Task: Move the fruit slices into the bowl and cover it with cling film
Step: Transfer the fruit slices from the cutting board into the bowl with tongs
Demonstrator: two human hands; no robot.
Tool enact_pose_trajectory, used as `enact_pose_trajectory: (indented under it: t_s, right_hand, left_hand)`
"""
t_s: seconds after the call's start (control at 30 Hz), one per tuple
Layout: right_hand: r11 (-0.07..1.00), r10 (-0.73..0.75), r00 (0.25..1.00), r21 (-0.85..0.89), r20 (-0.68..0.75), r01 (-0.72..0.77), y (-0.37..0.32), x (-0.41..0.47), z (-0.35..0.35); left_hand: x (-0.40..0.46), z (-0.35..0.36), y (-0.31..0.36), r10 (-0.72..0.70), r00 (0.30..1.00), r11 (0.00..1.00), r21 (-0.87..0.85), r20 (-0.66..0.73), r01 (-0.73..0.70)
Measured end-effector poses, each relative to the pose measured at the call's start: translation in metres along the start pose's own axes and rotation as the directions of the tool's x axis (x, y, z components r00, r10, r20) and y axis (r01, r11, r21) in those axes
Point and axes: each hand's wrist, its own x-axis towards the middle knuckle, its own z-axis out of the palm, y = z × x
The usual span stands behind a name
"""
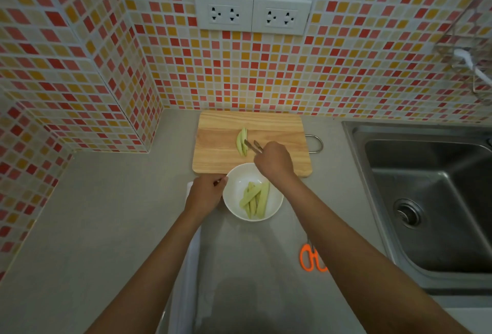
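Just above frame centre, I see a small cluster of pale green fruit slices (242,142) on the wooden cutting board (279,131); more slices (255,199) lie in the white bowl (277,200) touching its near edge. My right hand (274,159) grips tongs (253,146) beside the board's slices. My left hand (205,191) pinches the bowl's left rim. Cling film (190,267) runs under my left forearm; orange scissors (310,258) peek beside the right one, and one sink (426,187) sits at right.
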Motion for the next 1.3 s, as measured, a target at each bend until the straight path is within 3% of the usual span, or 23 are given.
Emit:
enact_pose_trajectory:
  t_s: [0.13,0.4,0.67,0.8,1.0,1.2,1.3]
  right_hand:
    - [0.997,-0.001,0.999,-0.075,0.036,0.004,-0.008,0.019,0.015]
    - [0.987,-0.019,1.000,-0.158,-0.021,0.016,-0.005,0.028,0.024]
    - [0.996,-0.036,0.994,0.081,-0.099,0.044,0.019,-0.015,-0.007]
    - [0.996,-0.044,0.998,0.076,-0.039,0.047,0.048,-0.074,-0.008]
    - [0.994,-0.026,0.995,-0.099,0.094,0.035,0.065,-0.114,0.008]
    - [0.999,-0.034,0.999,-0.028,-0.042,0.033,0.033,-0.073,-0.006]
    - [1.000,-0.016,1.000,-0.001,-0.027,0.016,0.008,-0.029,-0.006]
  left_hand:
    - [0.000,0.000,0.000,0.025,1.000,1.000,0.003,0.008,-0.025]
    - [0.002,-0.001,-0.004,0.029,1.000,0.999,0.042,0.011,-0.030]
    - [0.001,0.000,-0.004,0.028,1.000,1.000,0.013,0.005,-0.028]
    - [0.001,0.000,-0.004,0.019,1.000,1.000,0.002,0.012,-0.019]
    - [0.002,0.001,-0.005,-0.004,1.000,0.999,-0.042,0.002,0.004]
    - [0.001,0.001,-0.004,0.017,1.000,1.000,-0.025,0.011,-0.017]
    - [0.001,0.000,-0.004,0.013,1.000,1.000,-0.011,0.010,-0.013]
